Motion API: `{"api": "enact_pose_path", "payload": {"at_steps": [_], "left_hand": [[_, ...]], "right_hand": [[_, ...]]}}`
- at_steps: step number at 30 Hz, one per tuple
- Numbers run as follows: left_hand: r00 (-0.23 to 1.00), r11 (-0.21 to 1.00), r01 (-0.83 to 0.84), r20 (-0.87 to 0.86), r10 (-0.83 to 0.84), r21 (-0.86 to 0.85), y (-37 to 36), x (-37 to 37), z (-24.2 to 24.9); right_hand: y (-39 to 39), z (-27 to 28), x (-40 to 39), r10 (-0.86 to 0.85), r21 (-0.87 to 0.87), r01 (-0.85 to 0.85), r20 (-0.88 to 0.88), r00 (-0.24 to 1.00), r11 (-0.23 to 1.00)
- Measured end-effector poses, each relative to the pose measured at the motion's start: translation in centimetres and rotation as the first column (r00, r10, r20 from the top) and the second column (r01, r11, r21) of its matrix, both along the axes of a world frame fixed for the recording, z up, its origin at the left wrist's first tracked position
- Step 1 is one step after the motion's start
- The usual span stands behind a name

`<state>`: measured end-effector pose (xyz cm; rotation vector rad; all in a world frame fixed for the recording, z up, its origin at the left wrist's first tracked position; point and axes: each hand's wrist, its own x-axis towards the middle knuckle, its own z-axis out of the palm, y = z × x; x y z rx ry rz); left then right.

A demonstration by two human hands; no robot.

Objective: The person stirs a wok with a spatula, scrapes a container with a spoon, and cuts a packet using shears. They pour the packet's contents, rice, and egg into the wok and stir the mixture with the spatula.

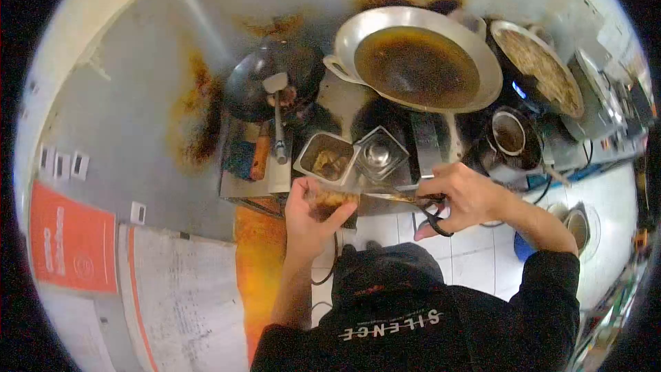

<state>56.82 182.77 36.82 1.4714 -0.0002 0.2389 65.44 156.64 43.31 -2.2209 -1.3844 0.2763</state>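
My left hand (306,217) is closed around a clear plastic packet (335,200) with brownish food inside, held up in front of my chest. In my right hand (463,196) is a pair of scissors (436,223). Its dark handles are round my fingers and its blades point left toward the packet. Just beyond the packet stands a square metal container (301,164) with yellowish food in it. Beside that one sits a second metal container (399,172), its bare shiny inside showing.
A large wok (350,38) of dark brown liquid stands behind. At left, a dark wok (241,86) holds a metal spatula (279,117). To the right are a pan of food (533,62) and a strainer over a pot (508,131). An orange-handled tool (259,157) lies front left.
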Motion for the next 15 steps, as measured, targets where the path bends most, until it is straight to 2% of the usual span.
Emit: {"api": "enact_pose_path", "payload": {"at_steps": [1, 2, 5, 6, 9, 12, 15], "left_hand": [[1.0, 1.0, 0.025, -0.002, -0.025, 0.016, 0.4, 0.6, -0.3], [0.998, 0.998, 0.058, 0.001, -0.059, 0.031, 0.6, 1.4, -0.3], [0.978, 0.977, 0.207, -0.023, -0.206, 0.047, 0.7, 3.2, 0.5], [0.968, 0.967, 0.25, -0.04, -0.249, 0.045, 0.8, 3.6, 0.7], [0.966, 0.954, 0.259, -0.039, -0.256, 0.153, 1.5, 4.7, 0.5], [0.951, 0.952, 0.306, -0.038, -0.306, 0.015, 1.7, 5.9, -0.3], [0.927, 0.927, 0.376, -0.003, -0.376, 0.006, 2.0, 6.9, -0.8]], "right_hand": [[0.2, -0.4, 0.0, 0.003, 0.001, -0.003, -0.006, 1.0, 1.0], [0.7, 0.1, -0.4, -0.062, -0.07, 0.061, -0.008, 0.998, 0.996], [1.8, 0.5, -0.7, -0.086, -0.003, 0.085, -0.01, 0.996, 0.996], [2.1, 0.9, -0.8, -0.16, -0.103, 0.155, -0.041, 0.986, 0.982], [3.1, 0.8, -0.7, -0.206, -0.133, 0.194, -0.086, 0.975, 0.972], [3.4, 0.2, -0.6, -0.244, -0.138, 0.233, -0.067, 0.967, 0.962], [3.9, 0.3, -0.7, -0.278, -0.152, 0.266, -0.065, 0.958, 0.952]]}}
